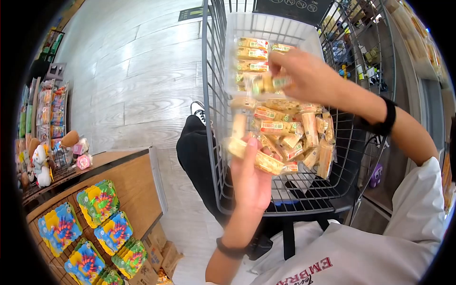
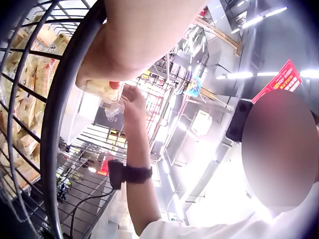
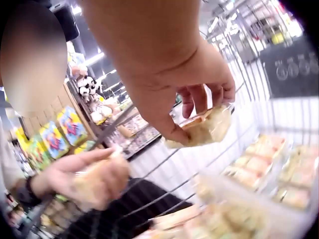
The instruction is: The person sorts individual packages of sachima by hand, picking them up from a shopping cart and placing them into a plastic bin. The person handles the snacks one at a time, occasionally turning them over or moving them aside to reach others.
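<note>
My left hand holds a wrapped sachima bar near the cart's front end, thumb laid along it. Above the near part of a translucent white bin, my right hand pinches another wrapped bar, blurred in the head view. The right wrist view shows thumb and fingers on opposite sides of this bar. Inside the bin, bars lie in neat rows, partly hidden by the right hand. Between the bin and my left hand, many loose bars are heaped in the cart.
The dark wire shopping cart surrounds the bin and heap. To the left, a wooden display carries colourful toy packs, with plush toys behind. Shelving runs along the right. A shoe stands beside the cart.
</note>
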Available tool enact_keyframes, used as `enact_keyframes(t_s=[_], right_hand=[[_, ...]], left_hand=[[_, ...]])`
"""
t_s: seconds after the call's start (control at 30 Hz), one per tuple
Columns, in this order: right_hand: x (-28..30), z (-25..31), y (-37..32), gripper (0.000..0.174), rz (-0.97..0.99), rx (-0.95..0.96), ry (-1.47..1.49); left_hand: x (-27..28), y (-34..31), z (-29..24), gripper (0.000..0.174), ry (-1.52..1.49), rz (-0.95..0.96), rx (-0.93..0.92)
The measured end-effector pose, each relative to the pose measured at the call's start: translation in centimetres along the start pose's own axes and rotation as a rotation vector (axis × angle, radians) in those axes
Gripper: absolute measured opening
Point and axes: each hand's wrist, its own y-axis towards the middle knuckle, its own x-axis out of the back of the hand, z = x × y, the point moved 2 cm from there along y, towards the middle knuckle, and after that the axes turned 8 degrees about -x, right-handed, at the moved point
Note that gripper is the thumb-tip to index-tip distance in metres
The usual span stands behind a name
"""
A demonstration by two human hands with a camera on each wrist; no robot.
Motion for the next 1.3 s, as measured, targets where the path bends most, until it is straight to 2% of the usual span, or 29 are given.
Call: enact_keyframes(t_s=[0.07, 0.13, 0.2, 0.3, 0.37, 0.5, 0.53, 0.6, 0.63, 0.67, 0.8, 0.9, 0.97, 1.07, 1.1, 1.13, 1.2, 1.23, 1.27, 1.3], right_hand=[[-1.9, -3.6, 2.7, 0.028, 0.006, -0.014, -0.172], [-4.2, -4.7, 5.3, 0.025, 0.301, -0.18, -0.093], [-9.0, -6.8, 6.6, 0.021, 0.396, -0.145, -0.013], [-11.5, -5.3, 7.5, 0.017, 0.504, -0.12, -0.122], [-13.0, -5.3, 7.5, 0.017, 0.595, -0.173, -0.229], [-11.3, -3.6, 7.8, 0.013, 0.742, -0.19, -0.233], [-10.8, -3.6, 7.9, 0.013, 0.744, -0.19, -0.231], [-9.3, -3.6, 8.0, 0.013, 0.643, -0.071, -0.133], [-7.6, -2.9, 7.5, 0.015, 0.557, -0.078, -0.039], [-6.2, -2.1, 7.0, 0.015, 0.555, -0.081, -0.041], [-1.3, 2.4, 3.6, 0.034, 0.763, -0.178, 0.393], [-0.1, 6.4, -1.4, 0.039, 0.737, -0.078, 0.329], [-0.5, 7.6, -3.4, 0.038, 0.482, 0.006, 0.093], [0.7, 5.2, -1.5, 0.034, 0.537, -0.118, 0.19], [1.2, 3.4, -0.2, 0.034, 0.432, -0.138, 0.105], [0.9, 0.0, 1.3, 0.033, 0.233, -0.055, 0.022], [0.9, -7.8, 4.7, 0.034, 0.05, -0.076, -0.28], [0.8, -11.2, 6.0, 0.031, 0.123, -0.205, -0.384], [0.5, -13.9, 6.9, 0.029, 0.196, -0.335, -0.486], [0.1, -15.5, 7.4, 0.029, 0.195, -0.333, -0.491]], left_hand=[[0.1, 0.0, 0.0, 0.027, -0.043, 0.002, 0.024], [-0.1, -0.1, -0.1, 0.029, -0.084, 0.01, 0.058], [-0.9, -0.3, -0.6, 0.034, -0.175, 0.021, 0.07], [-0.3, -0.2, -0.6, 0.043, -0.292, 0.102, 0.108], [-0.3, -0.2, -0.4, 0.044, -0.242, 0.047, 0.109], [-0.3, 0.2, -0.1, 0.043, -0.118, 0.045, 0.078], [-0.4, 0.1, -0.2, 0.042, -0.089, 0.073, 0.052], [-0.6, 0.2, -0.4, 0.041, -0.054, 0.059, 0.039], [-0.6, 0.1, -0.4, 0.04, -0.02, 0.047, 0.027], [-0.5, 0.0, -0.4, 0.04, -0.02, 0.05, 0.029], [-0.2, 0.1, 0.0, 0.039, 0.026, 0.032, 0.035], [0.0, 0.4, 0.1, 0.04, 0.041, 0.064, 0.001], [-0.7, 0.0, -0.2, 0.035, 0.018, 0.128, 0.014], [-1.2, -0.3, 0.1, 0.027, 0.064, 0.119, -0.002], [-1.2, -0.4, 0.2, 0.024, 0.081, 0.118, 0.005], [-1.3, -0.5, 0.4, 0.024, 0.072, 0.12, 0.006], [-1.8, -1.0, 0.4, 0.028, 0.707, 0.288, -0.269], [-2.4, -1.3, 0.4, 0.028, 0.972, 0.426, -0.464], [-3.5, -1.7, 0.0, 0.023, 1.114, 0.547, -0.627], [-3.4, -1.7, 0.5, 0.023, 1.146, 0.624, -0.545]])
